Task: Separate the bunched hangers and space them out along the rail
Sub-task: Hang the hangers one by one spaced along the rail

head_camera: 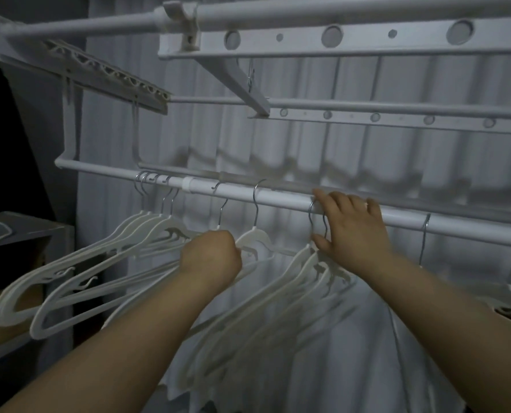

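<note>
The rail (278,198) crosses the middle of the frame, and the hangers on it are only partly spaced. One tight bunch (146,231) hangs at the left part of the rail, and a second bunch (307,281) hangs right of centre. The left grip (211,254) is closed around the neck of one hanger (222,208) near the centre. Just right of it hangs a lone hanger (255,236). The right grip (352,228) is wide: its fingers lie spread over the rail and the thumb touches the hooks of the second bunch.

I judge the separating is in the middle. The next move needs one hook to slide away from its neighbours without dragging them.

Behind is a pale curtain (367,162), above are rack bars (337,34), and at the left edge is a shelf (24,231). The arms of the hangers overlap and may catch. The light is weak.
</note>
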